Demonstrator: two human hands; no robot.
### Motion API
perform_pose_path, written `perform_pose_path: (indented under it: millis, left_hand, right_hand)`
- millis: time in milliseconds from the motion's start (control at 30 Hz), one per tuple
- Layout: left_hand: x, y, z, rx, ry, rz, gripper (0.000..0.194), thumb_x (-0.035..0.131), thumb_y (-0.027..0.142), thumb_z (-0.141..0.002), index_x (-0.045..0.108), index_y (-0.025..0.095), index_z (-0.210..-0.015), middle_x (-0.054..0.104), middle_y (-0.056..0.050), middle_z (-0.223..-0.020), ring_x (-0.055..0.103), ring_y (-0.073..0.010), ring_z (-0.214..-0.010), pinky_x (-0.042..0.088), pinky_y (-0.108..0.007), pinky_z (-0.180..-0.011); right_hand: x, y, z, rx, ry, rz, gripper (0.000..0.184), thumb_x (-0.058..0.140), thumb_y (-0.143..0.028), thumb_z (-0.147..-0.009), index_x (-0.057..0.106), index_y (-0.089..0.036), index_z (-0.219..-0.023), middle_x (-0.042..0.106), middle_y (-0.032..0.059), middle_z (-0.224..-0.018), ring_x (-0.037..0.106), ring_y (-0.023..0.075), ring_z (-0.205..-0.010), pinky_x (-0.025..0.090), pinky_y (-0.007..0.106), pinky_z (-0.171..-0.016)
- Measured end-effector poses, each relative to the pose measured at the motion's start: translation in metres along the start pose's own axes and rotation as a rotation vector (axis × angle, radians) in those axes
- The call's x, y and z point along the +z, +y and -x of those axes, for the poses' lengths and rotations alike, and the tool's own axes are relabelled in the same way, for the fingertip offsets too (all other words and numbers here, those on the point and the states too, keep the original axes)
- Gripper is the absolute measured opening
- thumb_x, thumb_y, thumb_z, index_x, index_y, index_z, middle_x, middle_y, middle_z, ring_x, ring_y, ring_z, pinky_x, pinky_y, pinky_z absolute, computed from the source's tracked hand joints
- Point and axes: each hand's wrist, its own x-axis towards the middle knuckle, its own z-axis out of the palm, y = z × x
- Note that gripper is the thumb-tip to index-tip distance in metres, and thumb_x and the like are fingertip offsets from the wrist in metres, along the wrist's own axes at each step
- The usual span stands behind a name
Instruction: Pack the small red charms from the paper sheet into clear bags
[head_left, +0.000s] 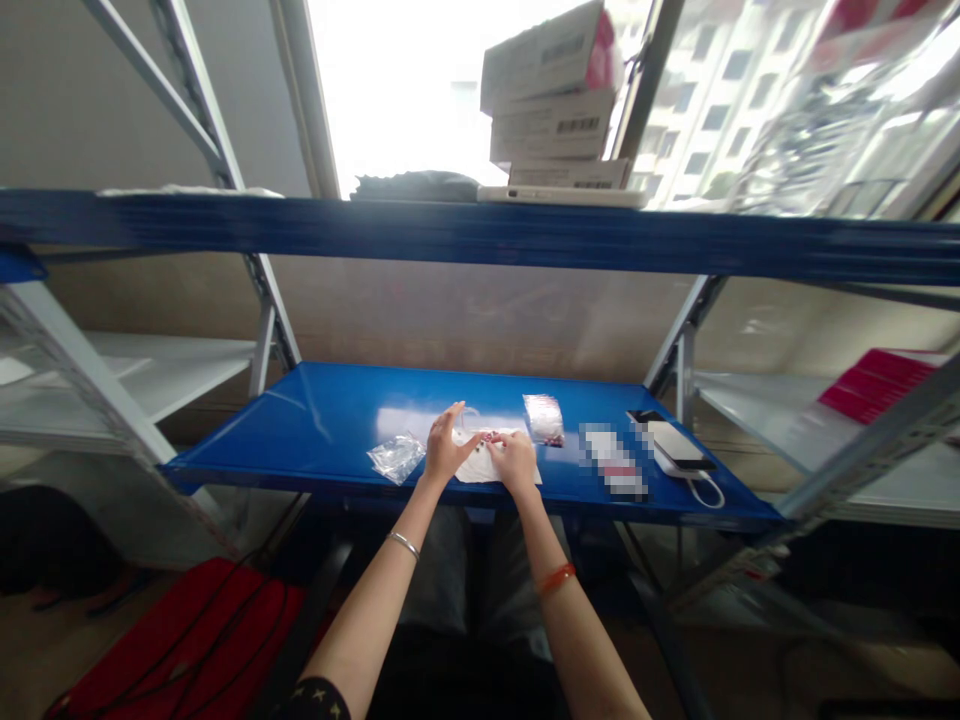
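Note:
A white cloth or sheet of paper (474,466) lies on the blue shelf top between my hands. On it are a few tiny dark red and black pieces (482,444), too small to name. My left hand (445,450) rests at the sheet's left side, fingers raised and apart from the thumb, which reaches toward the small pieces. From the right, my right hand (514,460) bends over the sheet with its fingertips pinched together at the pieces; what they hold is hidden. A crumpled clear plastic bag (396,458) lies just left of my left hand.
Right of the sheet is a clear packet (544,418) with reddish edges. Beyond it lie a blurred-out item (613,460) and a phone (681,444) with a white cable (707,492). A blue upper shelf beam (420,232) crosses above, with stacked white boxes (551,125).

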Motion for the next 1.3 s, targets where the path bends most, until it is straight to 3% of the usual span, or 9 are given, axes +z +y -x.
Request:
perform_pose_path:
  millis: [133, 233, 333, 433, 633, 800, 967, 1133, 1300]
  left_hand:
    - [-0.001, 0.001, 0.0, 0.004, 0.011, -0.045, 0.059, 0.065, 0.045, -0.075, 0.045, 0.02, -0.125, 0.059, -0.011, -0.12, 0.055, -0.0245, -0.113, 0.043, -0.04, -0.095]
    - [-0.001, 0.002, 0.0, -0.002, 0.019, -0.088, 0.061, 0.065, 0.046, -0.075, 0.045, 0.02, -0.126, 0.061, -0.011, -0.119, 0.056, -0.0244, -0.111, 0.042, -0.039, -0.095]
    - [-0.002, 0.004, -0.001, 0.003, 0.016, -0.108, 0.064, 0.064, 0.049, -0.074, 0.044, 0.019, -0.126, 0.061, -0.012, -0.118, 0.056, -0.025, -0.111, 0.04, -0.039, -0.095]
    - [-0.003, 0.003, -0.001, 0.012, 0.009, -0.118, 0.064, 0.063, 0.051, -0.074, 0.044, 0.019, -0.127, 0.061, -0.013, -0.118, 0.055, -0.0257, -0.111, 0.04, -0.039, -0.094]
    - [-0.005, 0.003, -0.001, 0.002, -0.003, -0.145, 0.057, 0.06, 0.045, -0.078, 0.045, 0.019, -0.127, 0.061, -0.012, -0.118, 0.056, -0.0254, -0.11, 0.04, -0.038, -0.093]
    - [-0.005, 0.006, -0.001, 0.006, 0.013, -0.131, 0.06, 0.062, 0.049, -0.076, 0.046, 0.018, -0.125, 0.061, -0.012, -0.116, 0.056, -0.0254, -0.11, 0.041, -0.038, -0.093]
    - [-0.004, 0.005, -0.001, 0.012, 0.029, -0.122, 0.059, 0.063, 0.047, -0.076, 0.046, 0.019, -0.125, 0.062, -0.011, -0.115, 0.056, -0.0246, -0.109, 0.041, -0.038, -0.094]
    - [-0.004, 0.004, 0.0, 0.008, 0.025, -0.119, 0.06, 0.064, 0.045, -0.075, 0.045, 0.019, -0.126, 0.062, -0.011, -0.115, 0.056, -0.0246, -0.109, 0.041, -0.038, -0.094]
    - [-0.004, 0.004, 0.0, 0.005, 0.016, -0.122, 0.059, 0.063, 0.045, -0.076, 0.045, 0.019, -0.126, 0.061, -0.011, -0.116, 0.056, -0.0249, -0.11, 0.041, -0.038, -0.093]
  right_hand:
    - [0.0, 0.002, 0.0, -0.013, 0.044, -0.06, 0.019, 0.057, -0.031, -0.08, 0.071, -0.019, -0.082, 0.06, 0.0059, -0.078, 0.054, 0.0192, -0.077, 0.037, 0.028, -0.071]
    - [-0.004, 0.0, -0.001, -0.011, 0.151, -0.151, 0.024, 0.054, -0.035, -0.082, 0.07, -0.018, -0.081, 0.06, 0.0061, -0.076, 0.053, 0.0199, -0.077, 0.037, 0.029, -0.072]
    - [-0.017, -0.012, -0.002, -0.017, 0.277, -0.275, 0.029, 0.051, -0.04, -0.083, 0.07, -0.018, -0.082, 0.06, 0.0064, -0.077, 0.052, 0.02, -0.079, 0.038, 0.029, -0.073]
    - [-0.032, -0.034, -0.003, -0.075, 0.317, -0.378, 0.03, 0.05, -0.041, -0.084, 0.069, -0.018, -0.085, 0.059, 0.0063, -0.08, 0.052, 0.0189, -0.079, 0.039, 0.029, -0.073]
    - [-0.036, -0.055, -0.003, -0.162, 0.227, -0.396, 0.031, 0.049, -0.042, -0.085, 0.069, -0.02, -0.089, 0.06, 0.0074, -0.084, 0.052, 0.0206, -0.086, 0.041, 0.03, -0.073]
    - [-0.014, -0.027, -0.001, -0.053, 0.274, -0.388, 0.032, 0.045, -0.035, -0.086, 0.067, -0.015, -0.095, 0.06, 0.009, -0.085, 0.053, 0.0196, -0.081, 0.042, 0.031, -0.073]
    - [0.002, -0.002, 0.002, 0.023, 0.161, -0.206, 0.026, 0.049, -0.028, -0.081, 0.068, -0.013, -0.089, 0.057, 0.0089, -0.081, 0.053, 0.0213, -0.081, 0.041, 0.031, -0.075]
    - [0.006, 0.0, 0.002, 0.018, 0.049, -0.112, 0.021, 0.053, -0.027, -0.078, 0.068, -0.018, -0.09, 0.056, 0.007, -0.085, 0.053, 0.0205, -0.083, 0.04, 0.028, -0.073]
    - [0.006, -0.001, 0.003, 0.013, 0.021, -0.069, 0.02, 0.055, -0.026, -0.078, 0.068, -0.021, -0.093, 0.055, 0.0066, -0.086, 0.053, 0.0198, -0.083, 0.039, 0.028, -0.073]
